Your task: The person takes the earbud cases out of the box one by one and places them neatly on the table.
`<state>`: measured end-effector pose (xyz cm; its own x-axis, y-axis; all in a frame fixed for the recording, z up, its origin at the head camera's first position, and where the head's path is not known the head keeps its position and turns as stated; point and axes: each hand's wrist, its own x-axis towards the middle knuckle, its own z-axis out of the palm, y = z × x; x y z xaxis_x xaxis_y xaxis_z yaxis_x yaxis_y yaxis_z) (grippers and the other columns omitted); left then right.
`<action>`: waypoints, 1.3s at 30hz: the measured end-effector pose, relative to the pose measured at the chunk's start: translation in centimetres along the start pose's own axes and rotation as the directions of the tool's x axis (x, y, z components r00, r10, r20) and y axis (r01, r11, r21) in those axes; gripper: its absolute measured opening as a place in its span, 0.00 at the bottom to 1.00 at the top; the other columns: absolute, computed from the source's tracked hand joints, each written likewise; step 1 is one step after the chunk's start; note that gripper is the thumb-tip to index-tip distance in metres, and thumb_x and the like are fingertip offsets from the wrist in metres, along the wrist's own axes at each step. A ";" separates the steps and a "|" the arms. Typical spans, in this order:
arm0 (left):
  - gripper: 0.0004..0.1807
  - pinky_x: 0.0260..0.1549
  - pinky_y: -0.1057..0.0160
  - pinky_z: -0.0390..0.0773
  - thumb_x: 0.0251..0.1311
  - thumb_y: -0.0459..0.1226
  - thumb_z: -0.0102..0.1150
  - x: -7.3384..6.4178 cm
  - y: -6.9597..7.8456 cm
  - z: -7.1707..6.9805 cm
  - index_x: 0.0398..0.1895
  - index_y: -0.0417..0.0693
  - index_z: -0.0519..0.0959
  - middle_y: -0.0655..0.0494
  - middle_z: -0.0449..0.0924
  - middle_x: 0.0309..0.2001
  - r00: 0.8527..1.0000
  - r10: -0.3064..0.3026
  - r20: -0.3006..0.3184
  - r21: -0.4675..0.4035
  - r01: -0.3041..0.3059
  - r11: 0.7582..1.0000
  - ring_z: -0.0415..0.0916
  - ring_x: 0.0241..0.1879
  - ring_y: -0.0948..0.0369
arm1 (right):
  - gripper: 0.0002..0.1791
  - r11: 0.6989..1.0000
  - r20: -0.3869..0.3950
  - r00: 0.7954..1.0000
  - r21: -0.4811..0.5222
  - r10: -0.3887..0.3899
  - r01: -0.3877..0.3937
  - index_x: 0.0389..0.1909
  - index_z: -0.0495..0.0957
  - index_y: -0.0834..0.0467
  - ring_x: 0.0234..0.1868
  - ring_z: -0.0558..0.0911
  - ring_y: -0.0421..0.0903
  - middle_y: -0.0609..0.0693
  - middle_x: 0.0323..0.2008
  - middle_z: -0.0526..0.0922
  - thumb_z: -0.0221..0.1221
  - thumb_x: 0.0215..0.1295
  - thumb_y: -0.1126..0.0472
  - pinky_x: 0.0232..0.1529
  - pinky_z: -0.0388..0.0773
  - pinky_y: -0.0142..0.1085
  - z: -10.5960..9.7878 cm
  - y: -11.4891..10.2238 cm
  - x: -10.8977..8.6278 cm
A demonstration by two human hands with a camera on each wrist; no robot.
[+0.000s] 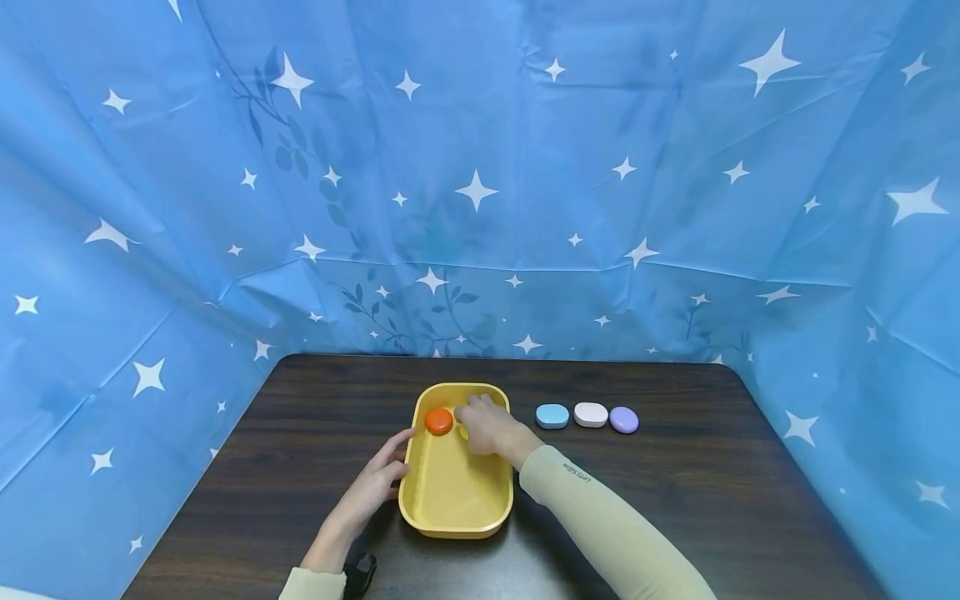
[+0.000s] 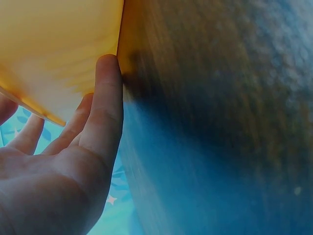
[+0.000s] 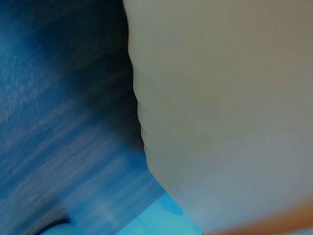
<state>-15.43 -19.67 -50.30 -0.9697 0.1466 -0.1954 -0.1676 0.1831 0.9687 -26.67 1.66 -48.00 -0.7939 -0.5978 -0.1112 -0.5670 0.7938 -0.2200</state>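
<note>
A yellow rectangular tray (image 1: 455,530) stands on the dark table. Along its left wall my left hand (image 1: 372,487) rests, fingers extended; in the left wrist view the fingertips (image 2: 106,73) touch the tray's outer side. My right hand (image 1: 489,429) reaches into the tray's far right part, fingers bent downward. Under its thumb side shows a small yellow piece (image 1: 462,432), mostly hidden, which the fingers seem to pinch. Just left of that lies an orange-red round piece (image 1: 438,422). A sleeve (image 3: 220,107) fills most of the right wrist view, so the right fingers are hidden there.
Right of the tray, a light blue oval piece (image 1: 552,417), a white one (image 1: 591,415) and a purple round one (image 1: 624,420) lie in a row. The dark wood table (image 1: 300,433) meets a blue starry cloth (image 1: 480,125) behind and at both sides.
</note>
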 end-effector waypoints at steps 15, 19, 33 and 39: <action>0.32 0.53 0.44 0.78 0.73 0.34 0.44 0.1 -0.2 0.3 0.80 0.50 0.56 0.36 0.67 0.65 1.000 0.000 0.012 -0.004 0.000 1.000 0.75 0.57 0.47 | 0.15 1.000 0.042 0.999 -0.010 -0.002 0.002 0.46 0.81 0.50 0.42 0.69 0.48 0.47 0.42 0.71 0.67 0.59 0.64 0.41 0.73 0.38 0.6 -0.4 0.0; 0.32 0.53 0.44 0.78 0.73 0.34 0.44 0.1 -0.2 0.3 0.80 0.49 0.56 0.36 0.67 0.66 1.000 0.001 0.010 0.000 -0.001 1.000 0.75 0.57 0.47 | 0.15 1.000 0.050 0.999 -0.012 -0.002 0.002 0.46 0.82 0.48 0.42 0.69 0.47 0.46 0.41 0.70 0.67 0.58 0.64 0.39 0.73 0.37 0.6 -0.5 -0.2; 0.32 0.54 0.42 0.77 0.73 0.33 0.44 -0.2 0.0 0.2 0.79 0.49 0.56 0.36 0.67 0.65 1.000 0.003 -0.001 0.007 -0.003 1.000 0.75 0.57 0.46 | 0.19 1.000 0.010 1.000 -0.009 -0.018 0.018 0.51 0.81 0.48 0.46 0.68 0.46 0.46 0.44 0.71 0.69 0.57 0.60 0.41 0.75 0.38 0.4 -1.0 -0.5; 0.32 0.55 0.41 0.76 0.73 0.33 0.45 -0.2 0.1 0.1 0.79 0.51 0.57 0.37 0.67 0.66 1.000 0.002 -0.011 0.002 -0.002 1.000 0.74 0.57 0.47 | 0.26 1.000 -0.001 1.000 -0.009 -0.010 0.010 0.60 0.80 0.47 0.48 0.69 0.46 0.47 0.48 0.73 0.69 0.59 0.57 0.46 0.77 0.39 0.0 -1.4 -0.8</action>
<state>-15.28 -19.57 -50.18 -0.9720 0.1358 -0.1919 -0.1655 0.1846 0.9688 -25.23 1.08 -47.61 -0.7884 -0.6056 -0.1080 -0.5769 0.7889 -0.2119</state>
